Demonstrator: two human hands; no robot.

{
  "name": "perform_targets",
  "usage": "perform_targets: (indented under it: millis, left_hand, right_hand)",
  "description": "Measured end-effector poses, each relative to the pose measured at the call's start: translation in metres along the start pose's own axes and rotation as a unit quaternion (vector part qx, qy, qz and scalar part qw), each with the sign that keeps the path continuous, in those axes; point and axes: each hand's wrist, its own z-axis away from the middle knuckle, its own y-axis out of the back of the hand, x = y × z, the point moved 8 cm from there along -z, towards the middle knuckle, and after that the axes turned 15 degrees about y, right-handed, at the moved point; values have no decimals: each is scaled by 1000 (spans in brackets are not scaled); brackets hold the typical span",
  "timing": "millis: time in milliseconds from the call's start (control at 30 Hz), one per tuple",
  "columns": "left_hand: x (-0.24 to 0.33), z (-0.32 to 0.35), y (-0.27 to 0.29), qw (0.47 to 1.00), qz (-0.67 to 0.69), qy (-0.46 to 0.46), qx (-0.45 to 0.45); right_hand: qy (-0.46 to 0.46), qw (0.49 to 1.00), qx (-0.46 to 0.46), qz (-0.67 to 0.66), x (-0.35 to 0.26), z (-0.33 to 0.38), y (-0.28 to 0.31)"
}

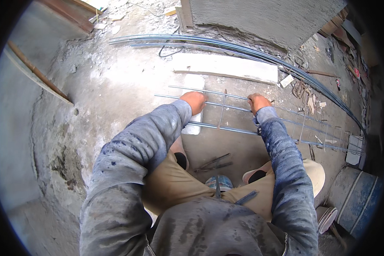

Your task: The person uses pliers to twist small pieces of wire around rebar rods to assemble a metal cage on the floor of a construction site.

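Observation:
A long cage of thin steel bars (239, 129), tied with square wire stirrups (222, 109), lies across in front of me. Its left end rests over a pale block (193, 128), and it stretches off to the right. My left hand (193, 102) is closed on a steel bar above the block. To the right of the first stirrup, my right hand (259, 103) has its fingers closed at the far-side bar, thumb and fingertips pinched together. The fingertips of the left hand are partly hidden.
Beyond the cage lie a white-topped plank (226, 68) and a curved bundle of long rods (243, 50). Pincers (213, 163) lie on the floor by my feet, near a small can (224, 183). Loose stirrups (302, 91) and a blue drum (357, 200) are at the right.

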Motion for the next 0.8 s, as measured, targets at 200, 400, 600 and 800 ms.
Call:
perform_targets:
  millis: [200,400,600,800]
  left_hand:
    - [15,2,16,994,-18,-29,104]
    - [29,-3,20,983,-53,-50,171]
    - [30,-7,26,979,-39,-36,195]
    - [36,-7,29,980,-15,-46,194]
  right_hand:
    - [6,999,22,-27,0,-1,2]
    - [7,999,22,-36,-1,-3,2]
    - [24,997,44,-52,0,-6,4]
    - [-1,997,1,-76,5,-8,-2]
